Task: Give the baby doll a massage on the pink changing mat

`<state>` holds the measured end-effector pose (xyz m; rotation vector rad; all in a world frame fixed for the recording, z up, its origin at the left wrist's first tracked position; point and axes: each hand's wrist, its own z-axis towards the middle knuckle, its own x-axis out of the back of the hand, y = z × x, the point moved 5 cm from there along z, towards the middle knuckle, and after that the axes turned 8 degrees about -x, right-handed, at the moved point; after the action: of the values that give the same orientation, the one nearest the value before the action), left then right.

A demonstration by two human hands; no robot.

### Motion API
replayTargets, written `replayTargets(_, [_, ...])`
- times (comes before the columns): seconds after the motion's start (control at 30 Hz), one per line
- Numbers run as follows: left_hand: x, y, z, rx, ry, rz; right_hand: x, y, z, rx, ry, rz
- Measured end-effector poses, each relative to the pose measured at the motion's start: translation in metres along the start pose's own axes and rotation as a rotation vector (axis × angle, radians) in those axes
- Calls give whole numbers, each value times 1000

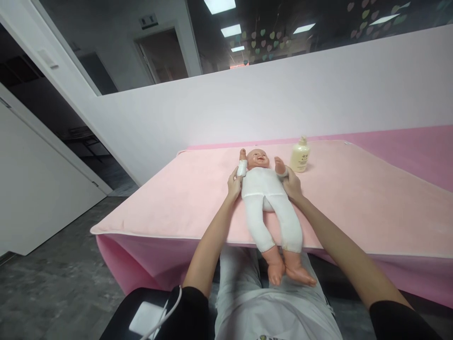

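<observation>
A baby doll point(264, 184) with a white cloth body lies face up on a pink blanket point(159, 203). Its head points to the far side, and its bare feet hang over the near edge above my lap. My left hand point(234, 183) is closed around the doll's arm at the left of the view. On the other side, my right hand point(292, 184) grips the other arm below the doll's raised hand. The fingertips of both hands are partly hidden by the doll. Just beyond my right hand stands a pale yellow pump bottle point(300, 155).
The blanket covers a table with a darker pink cloth point(417, 151) beneath it. A white wall point(247, 108) with a window rises behind the table. At the left is a white door point(38, 184). A white device with a cable point(146, 318) lies by my left elbow.
</observation>
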<state>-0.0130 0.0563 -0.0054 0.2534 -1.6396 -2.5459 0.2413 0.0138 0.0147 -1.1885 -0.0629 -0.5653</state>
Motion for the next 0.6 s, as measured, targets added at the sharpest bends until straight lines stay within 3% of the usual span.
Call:
replayTargets(0.13, [1, 4, -2, 7, 46, -9, 3, 1, 2, 0, 51, -95])
replayTargets(0.23, [2, 11, -4, -25, 44, 23, 2, 3, 4, -1, 20, -186])
replayTargets(0.37, [4, 18, -6, -96, -7, 125, 1, 11, 7, -94, -38, -317])
replayTargets(0.6, [9, 8, -2, -32, -43, 302, -5, 18, 13, -250, -101, -570])
